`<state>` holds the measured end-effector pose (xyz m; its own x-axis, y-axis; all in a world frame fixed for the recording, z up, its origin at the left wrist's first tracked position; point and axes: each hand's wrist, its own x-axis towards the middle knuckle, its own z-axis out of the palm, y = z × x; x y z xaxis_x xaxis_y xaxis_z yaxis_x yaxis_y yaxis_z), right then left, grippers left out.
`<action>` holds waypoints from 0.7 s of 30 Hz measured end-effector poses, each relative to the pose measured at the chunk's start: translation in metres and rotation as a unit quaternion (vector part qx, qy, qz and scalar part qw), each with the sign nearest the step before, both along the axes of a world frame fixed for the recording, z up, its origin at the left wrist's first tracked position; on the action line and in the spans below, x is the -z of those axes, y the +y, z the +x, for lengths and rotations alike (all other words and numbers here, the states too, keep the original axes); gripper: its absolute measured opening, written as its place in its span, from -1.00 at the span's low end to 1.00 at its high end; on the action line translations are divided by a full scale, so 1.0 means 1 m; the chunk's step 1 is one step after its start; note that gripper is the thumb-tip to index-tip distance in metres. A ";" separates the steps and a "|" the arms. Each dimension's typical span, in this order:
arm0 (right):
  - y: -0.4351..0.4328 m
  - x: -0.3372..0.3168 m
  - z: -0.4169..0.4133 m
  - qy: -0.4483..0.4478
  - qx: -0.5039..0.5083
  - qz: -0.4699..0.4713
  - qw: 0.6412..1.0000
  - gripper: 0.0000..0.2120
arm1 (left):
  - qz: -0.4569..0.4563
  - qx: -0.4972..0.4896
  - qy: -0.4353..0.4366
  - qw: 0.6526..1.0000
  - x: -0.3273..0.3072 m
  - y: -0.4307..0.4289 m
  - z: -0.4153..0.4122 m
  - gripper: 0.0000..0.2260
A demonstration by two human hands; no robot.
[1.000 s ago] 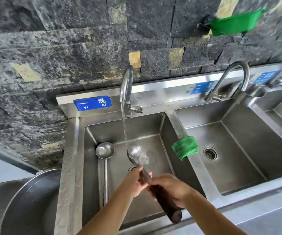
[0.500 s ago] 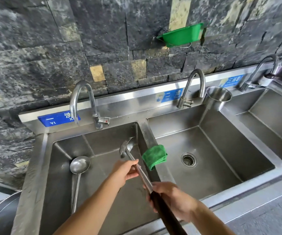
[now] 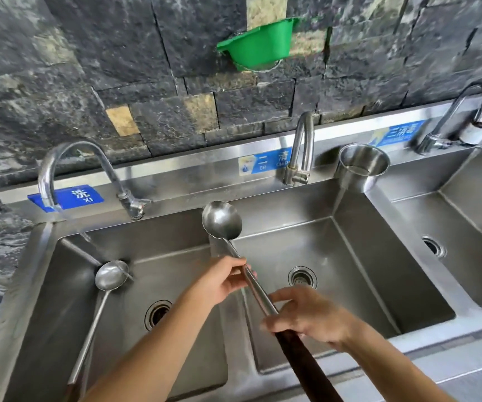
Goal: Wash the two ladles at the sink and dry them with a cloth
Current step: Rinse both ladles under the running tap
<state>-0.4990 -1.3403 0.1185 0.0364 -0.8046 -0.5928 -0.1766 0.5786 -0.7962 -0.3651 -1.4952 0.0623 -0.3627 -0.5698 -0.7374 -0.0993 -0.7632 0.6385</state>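
I hold one steel ladle (image 3: 221,220) with a dark wooden handle over the divider between the left basin (image 3: 176,236) and the middle basin (image 3: 358,274), its bowl raised and facing me. My left hand (image 3: 222,281) curls round the metal shaft. My right hand (image 3: 306,317) grips where the shaft meets the wooden handle. The second ladle (image 3: 111,276) lies in the left basin, bowl toward the back wall, handle running to the lower left. No cloth is visible.
Three faucets stand along the back ledge: left faucet (image 3: 68,158), middle faucet (image 3: 302,149), right faucet (image 3: 454,120). A steel cup (image 3: 361,166) sits on the ledge. A green plastic bowl (image 3: 258,44) hangs on the stone wall. A third basin (image 3: 466,227) lies to the right.
The held ladle has moved from under the running left faucet up and right, over the divider. The green cloth on the divider is no longer in sight.
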 end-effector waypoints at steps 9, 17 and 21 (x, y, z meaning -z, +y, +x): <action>-0.029 0.070 -0.055 0.204 0.032 0.029 0.978 -0.61 | -0.027 0.026 -0.076 0.996 0.065 -0.005 -0.088 -0.90; -0.051 0.182 -0.068 0.219 0.018 0.072 0.973 -0.66 | -0.124 0.129 -0.284 0.942 0.158 -0.024 -0.124 -0.85; -0.056 0.227 -0.064 0.193 0.002 0.081 0.978 -0.72 | -0.129 0.169 -0.337 0.917 0.195 -0.030 -0.124 -0.71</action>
<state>-0.5633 -1.3961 -0.1081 -0.2180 -0.6988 -0.6813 -0.4437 0.6927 -0.5685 -0.4889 -1.5247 -0.1325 -0.0625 -0.6959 -0.7154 -0.7411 -0.4478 0.5003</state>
